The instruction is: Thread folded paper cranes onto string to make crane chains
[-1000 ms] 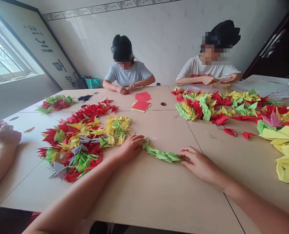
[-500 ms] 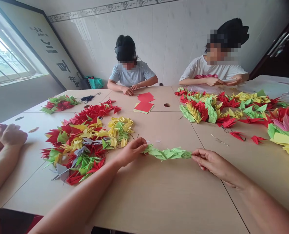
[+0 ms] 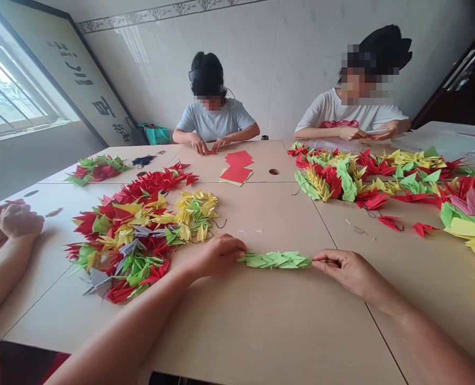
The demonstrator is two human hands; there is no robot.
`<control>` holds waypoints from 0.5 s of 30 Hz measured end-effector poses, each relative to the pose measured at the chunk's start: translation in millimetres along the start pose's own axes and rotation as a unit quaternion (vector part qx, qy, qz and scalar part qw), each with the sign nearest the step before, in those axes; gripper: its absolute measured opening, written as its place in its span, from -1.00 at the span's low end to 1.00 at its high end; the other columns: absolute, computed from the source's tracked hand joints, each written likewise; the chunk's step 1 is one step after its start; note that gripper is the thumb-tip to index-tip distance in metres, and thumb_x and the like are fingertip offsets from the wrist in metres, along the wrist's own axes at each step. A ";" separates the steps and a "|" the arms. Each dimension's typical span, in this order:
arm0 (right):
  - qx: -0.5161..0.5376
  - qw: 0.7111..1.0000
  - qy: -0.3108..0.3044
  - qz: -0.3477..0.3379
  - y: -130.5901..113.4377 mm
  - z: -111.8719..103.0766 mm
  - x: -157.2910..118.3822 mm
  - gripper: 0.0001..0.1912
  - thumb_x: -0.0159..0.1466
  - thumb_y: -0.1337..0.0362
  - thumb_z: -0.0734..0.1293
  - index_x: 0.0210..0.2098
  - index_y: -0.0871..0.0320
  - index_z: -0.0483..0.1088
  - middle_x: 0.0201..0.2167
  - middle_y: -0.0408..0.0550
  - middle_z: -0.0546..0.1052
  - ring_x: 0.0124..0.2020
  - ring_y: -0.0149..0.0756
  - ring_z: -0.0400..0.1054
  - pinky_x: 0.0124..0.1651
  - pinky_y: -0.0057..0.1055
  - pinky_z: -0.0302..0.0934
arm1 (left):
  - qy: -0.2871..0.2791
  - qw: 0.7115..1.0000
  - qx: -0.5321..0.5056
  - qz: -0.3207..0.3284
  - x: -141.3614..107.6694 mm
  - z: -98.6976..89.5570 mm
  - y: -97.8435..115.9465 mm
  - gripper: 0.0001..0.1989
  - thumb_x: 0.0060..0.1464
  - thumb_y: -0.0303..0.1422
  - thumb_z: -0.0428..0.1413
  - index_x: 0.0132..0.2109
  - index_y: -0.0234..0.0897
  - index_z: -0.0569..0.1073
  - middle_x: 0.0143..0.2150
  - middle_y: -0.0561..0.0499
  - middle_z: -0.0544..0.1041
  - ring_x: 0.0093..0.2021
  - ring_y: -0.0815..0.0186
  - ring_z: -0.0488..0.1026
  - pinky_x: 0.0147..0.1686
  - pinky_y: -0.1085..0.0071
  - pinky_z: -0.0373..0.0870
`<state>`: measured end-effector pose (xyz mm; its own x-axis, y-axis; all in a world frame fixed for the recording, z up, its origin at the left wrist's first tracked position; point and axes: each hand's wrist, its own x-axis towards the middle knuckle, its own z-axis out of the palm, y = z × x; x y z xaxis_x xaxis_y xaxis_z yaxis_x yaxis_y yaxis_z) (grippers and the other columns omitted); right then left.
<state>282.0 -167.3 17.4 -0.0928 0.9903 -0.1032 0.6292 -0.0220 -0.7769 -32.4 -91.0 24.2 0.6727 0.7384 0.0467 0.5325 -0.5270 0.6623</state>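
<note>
Left hand (image 3: 220, 255) curled, right hand (image 3: 344, 270) pinched, on ends of spiky light-green folded-paper strand (image 3: 277, 260); smooth beige surface (image 3: 261, 315) runs from strand to straight near edge (image 3: 37, 346).

Both ends of a green folded-paper strand (image 3: 278, 260) are pinched, left hand (image 3: 223, 254) and right hand (image 3: 339, 267).

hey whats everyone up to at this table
The left hand and right hand hold opposite ends of a green folded-paper strip, nearly straight between them. Colourful folded-paper pieces lie to the left, with more to the right. Across the table, a person in light blue handles a small red piece, beside red paper sheets.
</note>
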 end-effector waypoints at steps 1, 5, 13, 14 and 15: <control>-0.006 1.000 0.001 -0.004 0.5 0.9 -0.1 -0.66 0.16 -0.04 0.26 -0.42 0.08 0.49 -0.52 -0.16 0.48 -0.48 -0.33 0.30 -0.46 -0.51 0.14 | -0.004 1.000 0.021 0.022 -0.3 1.1 0.2 -0.72 0.12 -0.18 0.03 -0.11 -0.21 0.45 -0.21 -0.03 0.50 -0.17 0.28 0.38 -0.15 0.37 0.29; 0.000 1.000 0.009 -0.024 -0.3 4.2 -1.3 -0.68 0.18 -0.01 0.26 -0.40 0.08 0.50 -0.45 -0.12 0.54 -0.41 -0.29 0.37 -0.41 -0.49 0.19 | 0.004 0.997 0.057 0.056 -0.2 8.5 3.9 -0.58 -0.01 -0.18 0.18 0.00 -0.20 0.39 -0.11 -0.07 0.48 -0.08 0.22 0.37 -0.10 0.34 0.31; -0.046 0.994 0.054 -0.088 0.8 9.2 -1.2 -0.72 0.25 0.08 0.21 -0.34 0.06 0.49 -0.40 -0.05 0.53 -0.39 -0.25 0.37 -0.35 -0.40 0.22 | 0.038 0.995 0.056 0.074 1.1 11.4 6.4 -0.81 0.13 -0.34 0.04 -0.11 -0.23 0.46 -0.21 -0.05 0.50 -0.19 0.30 0.41 -0.19 0.40 0.35; -0.050 0.994 0.037 -0.088 1.4 10.4 -0.8 -0.73 0.25 0.10 0.20 -0.35 0.05 0.48 -0.39 -0.05 0.53 -0.36 -0.23 0.38 -0.32 -0.39 0.23 | 0.029 0.995 0.055 0.083 1.1 11.1 5.4 -0.80 0.13 -0.35 0.04 -0.11 -0.22 0.46 -0.20 -0.06 0.49 -0.18 0.29 0.41 -0.18 0.39 0.35; -0.053 0.994 0.024 -0.089 1.8 11.5 -0.3 -0.74 0.26 0.11 0.20 -0.36 0.04 0.48 -0.38 -0.05 0.53 -0.34 -0.22 0.38 -0.30 -0.38 0.24 | 0.024 0.994 0.055 0.090 1.1 11.0 4.4 -0.80 0.14 -0.35 0.03 -0.11 -0.22 0.47 -0.20 -0.06 0.49 -0.18 0.29 0.41 -0.17 0.39 0.34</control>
<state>274.3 -169.3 8.9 -0.1748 0.9827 0.0607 0.6844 0.1656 -0.7100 -23.7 -97.2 19.0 0.7382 0.6461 0.1938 0.4611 -0.6930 0.5542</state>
